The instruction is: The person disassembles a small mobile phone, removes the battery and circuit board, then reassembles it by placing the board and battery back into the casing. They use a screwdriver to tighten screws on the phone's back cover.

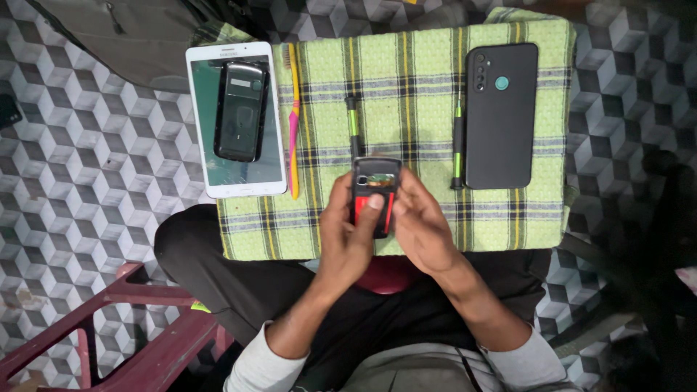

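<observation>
My left hand (347, 236) and my right hand (420, 225) both grip a small black and red phone (375, 190) with its back open, held over the green checked cloth (406, 65). My left thumb rests on the phone's lower part. A green-handled screwdriver (353, 131) lies on the cloth just above the phone, its lower end hidden behind it.
A white tablet with a cracked screen (236, 178) lies at the left with a small black phone (242, 110) on top. A pink and yellow toothbrush (293, 123) lies beside it. At the right are a second green screwdriver (457, 145) and a black smartphone (501, 116), face down. A dark red stool (138, 341) stands lower left.
</observation>
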